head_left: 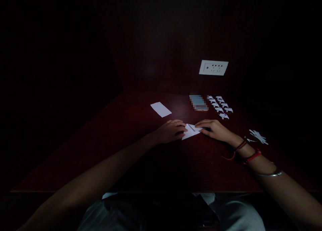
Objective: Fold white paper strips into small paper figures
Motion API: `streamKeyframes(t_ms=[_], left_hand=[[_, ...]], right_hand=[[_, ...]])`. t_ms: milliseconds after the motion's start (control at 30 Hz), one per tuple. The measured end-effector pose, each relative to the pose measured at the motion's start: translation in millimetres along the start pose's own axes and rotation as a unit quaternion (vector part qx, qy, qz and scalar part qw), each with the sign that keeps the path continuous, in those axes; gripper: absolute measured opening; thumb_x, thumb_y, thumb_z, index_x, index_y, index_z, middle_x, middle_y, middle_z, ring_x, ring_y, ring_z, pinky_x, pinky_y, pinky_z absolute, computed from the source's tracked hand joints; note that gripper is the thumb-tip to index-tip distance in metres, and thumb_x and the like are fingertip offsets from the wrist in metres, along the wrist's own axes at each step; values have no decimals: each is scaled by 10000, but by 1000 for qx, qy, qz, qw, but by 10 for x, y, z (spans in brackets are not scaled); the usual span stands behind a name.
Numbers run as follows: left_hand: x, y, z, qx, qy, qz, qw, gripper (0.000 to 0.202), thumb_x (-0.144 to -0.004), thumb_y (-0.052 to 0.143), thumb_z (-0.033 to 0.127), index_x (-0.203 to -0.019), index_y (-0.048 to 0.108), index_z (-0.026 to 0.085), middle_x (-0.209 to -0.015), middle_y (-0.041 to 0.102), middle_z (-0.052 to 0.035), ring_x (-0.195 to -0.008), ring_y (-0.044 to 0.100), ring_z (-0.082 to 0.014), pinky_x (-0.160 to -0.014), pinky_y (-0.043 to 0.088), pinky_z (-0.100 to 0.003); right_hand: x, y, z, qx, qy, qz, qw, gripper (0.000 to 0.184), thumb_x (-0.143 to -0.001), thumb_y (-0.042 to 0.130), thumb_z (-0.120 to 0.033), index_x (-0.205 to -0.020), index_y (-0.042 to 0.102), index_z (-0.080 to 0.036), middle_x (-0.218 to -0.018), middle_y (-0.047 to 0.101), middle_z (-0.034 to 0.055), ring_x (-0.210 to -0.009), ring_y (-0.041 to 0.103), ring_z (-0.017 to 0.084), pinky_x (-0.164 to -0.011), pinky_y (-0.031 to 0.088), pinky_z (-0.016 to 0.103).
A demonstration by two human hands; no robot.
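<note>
A small white sheet of paper (191, 131), partly folded, lies on the dark red table between my two hands. A slanting crease or flap edge crosses its upper part. My left hand (171, 131), with a ring on one finger, grips the paper's left side between fingers and thumb. At the opposite end, the fingers and thumb of my right hand (213, 129) close on the right corner. My fingertips hide parts of both ends.
Beyond my left hand lies a white paper stack (161, 109). A phone (198, 102) rests at the back, beside several small folded paper pieces (218, 105). Thin paper strips (258, 137) are heaped at the right. A socket plate (213, 67) is on the back wall.
</note>
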State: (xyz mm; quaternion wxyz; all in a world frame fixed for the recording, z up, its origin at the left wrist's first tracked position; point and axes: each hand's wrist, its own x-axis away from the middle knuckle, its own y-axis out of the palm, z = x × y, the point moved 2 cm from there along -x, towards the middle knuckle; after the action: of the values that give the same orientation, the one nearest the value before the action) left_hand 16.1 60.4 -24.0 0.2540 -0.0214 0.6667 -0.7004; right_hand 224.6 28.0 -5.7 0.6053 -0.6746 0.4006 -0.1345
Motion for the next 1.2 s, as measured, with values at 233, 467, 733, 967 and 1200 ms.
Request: streamKeyframes(t_ms=[233,467,733,967,1200], left_hand=[[17,32,-23,-4,-8,-6,1000,275,-835,384,353,-1062,494,243,-1203,428,-28,-1152,309,-211,-897,304,-373],[33,30,-26,-6,-4,1,1000,271,-835,384,345,-1065,490,248,-1195,423,-29,-1152,305,-213,-902,301,-380],[21,-1,11,-15,2,-3,1000,258,-837,386,330,-1052,488,229,-1281,341,-32,-1171,288,-209,-888,319,-374],[24,30,-7,-21,0,-11,1000,270,-847,369,332,-1073,471,227,-1282,358,-19,-1188,275,-208,-894,318,-379],[29,55,-26,-25,-5,-10,1000,281,-851,365,325,-1099,460,234,-1268,374,-18,-1190,271,-196,-926,288,-368]], right_hand=[[5,11,27,-7,-3,-1,1000,285,-780,432,-177,-1027,576,-171,-1025,583,53,-929,535,148,-843,415,295],[10,31,33,34,-34,-21,999,275,-780,449,-186,-1022,579,-186,-1032,582,46,-943,524,159,-865,394,334],[2,41,19,94,-58,-38,993,269,-787,446,-197,-1024,572,-200,-1044,573,45,-938,515,169,-837,387,359],[5,41,-16,116,-72,-43,990,244,-792,440,-195,-984,590,-201,-1026,575,46,-930,509,168,-835,375,360],[12,25,-38,134,-71,-54,987,255,-785,445,-181,-999,581,-212,-1030,570,43,-927,502,168,-813,378,350]])
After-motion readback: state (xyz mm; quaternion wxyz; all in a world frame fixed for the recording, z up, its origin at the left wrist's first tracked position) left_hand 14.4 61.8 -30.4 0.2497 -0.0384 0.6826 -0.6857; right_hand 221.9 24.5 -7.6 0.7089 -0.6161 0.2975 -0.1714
